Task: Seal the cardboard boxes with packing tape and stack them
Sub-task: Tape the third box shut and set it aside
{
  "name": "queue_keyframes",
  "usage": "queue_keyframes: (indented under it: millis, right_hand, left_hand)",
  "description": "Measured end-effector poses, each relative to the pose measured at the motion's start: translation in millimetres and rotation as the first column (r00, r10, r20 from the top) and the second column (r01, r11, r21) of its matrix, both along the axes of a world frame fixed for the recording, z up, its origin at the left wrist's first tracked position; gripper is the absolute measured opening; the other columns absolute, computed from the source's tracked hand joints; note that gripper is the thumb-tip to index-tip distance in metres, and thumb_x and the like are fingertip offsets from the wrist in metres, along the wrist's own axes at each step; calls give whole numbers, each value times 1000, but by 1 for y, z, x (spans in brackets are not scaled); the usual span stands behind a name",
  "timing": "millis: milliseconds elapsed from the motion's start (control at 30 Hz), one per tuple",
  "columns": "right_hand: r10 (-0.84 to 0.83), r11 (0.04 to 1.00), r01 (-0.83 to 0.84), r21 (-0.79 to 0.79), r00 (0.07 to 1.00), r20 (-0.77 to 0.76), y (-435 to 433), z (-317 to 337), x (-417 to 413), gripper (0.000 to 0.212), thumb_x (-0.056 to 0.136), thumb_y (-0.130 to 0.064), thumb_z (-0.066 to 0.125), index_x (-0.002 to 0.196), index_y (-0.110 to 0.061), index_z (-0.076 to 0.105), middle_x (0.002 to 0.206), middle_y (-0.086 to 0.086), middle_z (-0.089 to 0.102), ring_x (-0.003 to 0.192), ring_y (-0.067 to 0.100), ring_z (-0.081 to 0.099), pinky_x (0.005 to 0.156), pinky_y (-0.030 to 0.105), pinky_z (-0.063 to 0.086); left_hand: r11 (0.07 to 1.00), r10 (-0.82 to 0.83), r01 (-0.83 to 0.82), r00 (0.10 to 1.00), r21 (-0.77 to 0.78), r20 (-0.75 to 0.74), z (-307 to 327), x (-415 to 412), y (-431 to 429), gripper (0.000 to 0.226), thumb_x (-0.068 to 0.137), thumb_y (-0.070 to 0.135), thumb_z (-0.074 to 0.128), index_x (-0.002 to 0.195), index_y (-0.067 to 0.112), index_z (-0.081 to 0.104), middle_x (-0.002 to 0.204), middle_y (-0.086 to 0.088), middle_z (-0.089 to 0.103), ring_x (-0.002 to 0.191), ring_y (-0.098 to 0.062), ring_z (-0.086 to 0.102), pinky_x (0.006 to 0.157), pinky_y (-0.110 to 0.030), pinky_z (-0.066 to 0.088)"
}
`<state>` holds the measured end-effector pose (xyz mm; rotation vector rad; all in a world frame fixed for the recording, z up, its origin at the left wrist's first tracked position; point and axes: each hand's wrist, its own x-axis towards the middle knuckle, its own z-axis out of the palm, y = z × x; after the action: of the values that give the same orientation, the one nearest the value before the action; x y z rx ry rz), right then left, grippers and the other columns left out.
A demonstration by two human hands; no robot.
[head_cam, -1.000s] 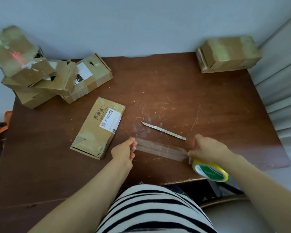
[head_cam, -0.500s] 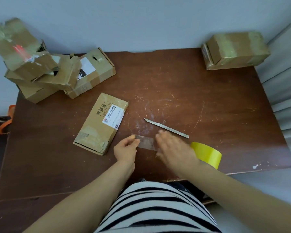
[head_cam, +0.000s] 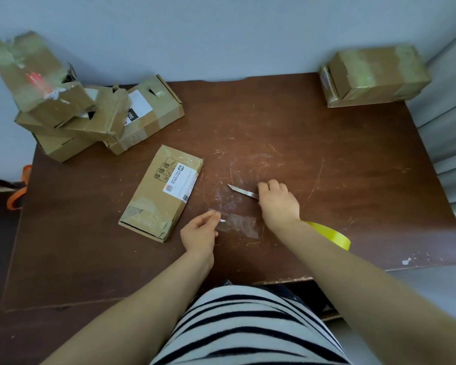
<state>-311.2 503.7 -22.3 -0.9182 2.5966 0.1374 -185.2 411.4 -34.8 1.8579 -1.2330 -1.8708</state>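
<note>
So the bench [head_cam: 353, 180] was a dark reddish-brown wooden one, pretty beat up, with pale scratches [head_cam: 263, 159] all over the middle and a little white chip [head_cam: 406, 261] near the front right edge. The front edge looked worn and flaky too. It was pushed up against a plain pale grey-blue wall [head_cam: 221, 35]. On the right there was a light ribbed panel [head_cam: 450, 143], couldn't tell what exactly. An orange strap [head_cam: 17, 196] poked out past the left side. The person wore a black-and-white striped top [head_cam: 248, 325].
</note>
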Motion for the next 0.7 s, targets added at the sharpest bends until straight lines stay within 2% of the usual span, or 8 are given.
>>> queue_keyframes:
  millis: [133, 267, 333, 400, 467, 500, 567, 700]
  right_hand:
    - [42, 999, -41, -7, 997, 59, -14, 8, -12, 29, 92, -13, 46, 119, -4, 48, 121, 14, 53, 111, 33, 50, 87, 38, 43]
    - [-199, 930, 277, -240, 931, 305, -5, 27, -2, 25, 94, -20, 40, 109, -5, 54, 101, 14, 58, 90, 35, 56, 72, 36, 44]
    - [-242, 873, 403, -275, 847, 473, 9, 32, 13, 24, 98, -23, 40, 92, -6, 57, 84, 12, 64, 75, 29, 59, 65, 34, 44]
    - [-296, 820, 538, -196, 690, 660, 23, 36, 32, 33, 101, -25, 40, 77, -9, 54, 62, 5, 61, 48, 16, 54, 51, 28, 45]
    - [-368, 734, 677, -47, 455, 811, 31, 35, 50, 33, 103, -30, 38, 84, -9, 56, 50, 2, 54, 30, 9, 39, 33, 18, 32]
    - [-384, 706, 708, 6, 376, 843, 33, 34, 56, 35, 103, -32, 36, 89, -7, 57, 48, 3, 52, 28, 9, 36, 31, 15, 27]
    - [-386, 696, 717, 53, 311, 869, 32, 31, 64, 37, 104, -32, 32, 90, -6, 55, 46, 4, 51, 27, 10, 34, 30, 14, 24]
    - [-407, 697, 711, 96, 281, 869, 20, 30, 68, 39, 105, -30, 29, 83, -8, 53, 46, 5, 52, 26, 11, 34, 29, 14, 24]
  left_hand:
    - [1000, -6, 6, 1000, -5, 15, -1, -1, -1, 19, 82, 12, 74, 100, 5, 73, 62, 0, 55, 45, -9, 37, 36, -12, 32]
    - [1000, -14, 14, 1000, 0, 26, -2, -1, -2, 15, 83, 12, 74, 96, 6, 74, 62, 1, 57, 45, -10, 36, 36, -12, 32]
    - [1000, -10, 10, 1000, 12, 28, -3, 0, -4, 13, 83, 13, 73, 95, 6, 74, 58, 0, 56, 42, -8, 36, 36, -13, 32]
    - [1000, -7, 6, 999, 20, 31, -3, 0, -5, 12, 83, 13, 73, 94, 6, 75, 55, -1, 53, 40, -7, 36, 37, -14, 32]
    - [1000, -2, 2, 1000, 16, 23, -2, 0, -4, 12, 83, 12, 73, 94, 6, 75, 52, -2, 50, 38, -5, 36, 37, -14, 32]
    - [1000, -2, 2, 1000, 9, 17, -2, -1, -4, 12, 83, 11, 73, 94, 6, 75, 50, -1, 49, 36, -4, 36, 37, -14, 31]
    - [1000, -3, 3, 1000, -6, 11, 0, -1, -4, 12, 83, 10, 72, 93, 5, 75, 46, 3, 49, 35, -3, 36, 37, -13, 31]
    - [1000, -6, 6, 1000, -11, 4, 1, -2, -3, 12, 83, 10, 73, 93, 6, 74, 39, 8, 48, 34, -2, 36, 37, -13, 32]
